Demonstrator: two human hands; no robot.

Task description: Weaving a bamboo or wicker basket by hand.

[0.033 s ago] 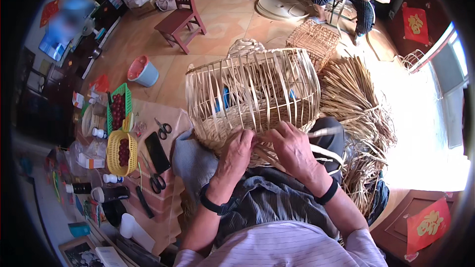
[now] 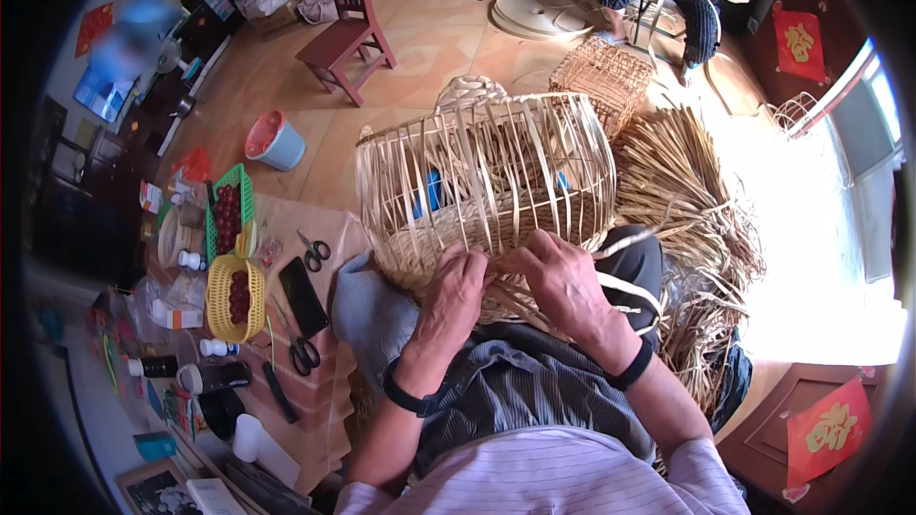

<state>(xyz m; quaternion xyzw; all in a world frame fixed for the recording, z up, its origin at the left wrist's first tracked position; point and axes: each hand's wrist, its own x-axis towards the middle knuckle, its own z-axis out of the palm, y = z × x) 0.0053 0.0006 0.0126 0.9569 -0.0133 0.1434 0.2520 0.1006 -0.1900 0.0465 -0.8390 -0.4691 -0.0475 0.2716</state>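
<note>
1. Left hand and right hand curl inward, fingertips pinching at the near woven edge of the basket (the fingers hide exactly where).
2. It lies just ahead, long axis left to right, neither hand clearly nearer.
3. A bench with scissors stands left, a straw bundle right.
4. Farther off: tiled floor, red chair, seated co-worker.

Light: glare, right | Dimmer: far left | Blurred patch: upper left | Fisheye-bent edges
</note>
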